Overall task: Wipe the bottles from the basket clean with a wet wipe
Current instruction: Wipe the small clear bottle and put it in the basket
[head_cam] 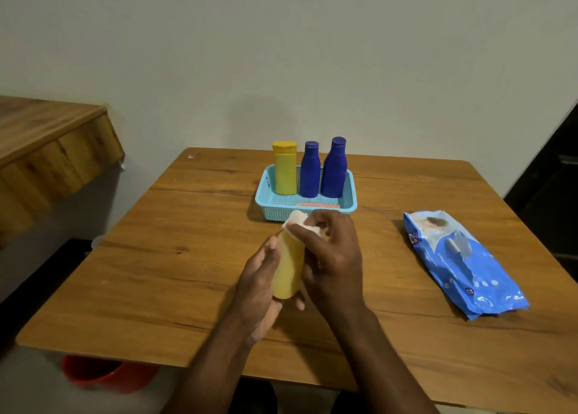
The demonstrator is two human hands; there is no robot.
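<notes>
My left hand (258,283) grips a pale yellow bottle (289,266) by its lower body, above the middle of the table. My right hand (331,251) pinches a white wet wipe (298,221) against the bottle's top end. Behind them stands a light blue basket (266,199) holding a yellow bottle (285,169) and two dark blue bottles (310,171) (335,169), all upright along its far side. A pinkish flat item (317,205) lies at the basket's near wall.
A blue pack of wet wipes (463,263) lies on the wooden table (187,257) to the right. A wooden shelf (47,150) juts out at the left. A red bucket (103,376) sits on the floor under the table's near left edge.
</notes>
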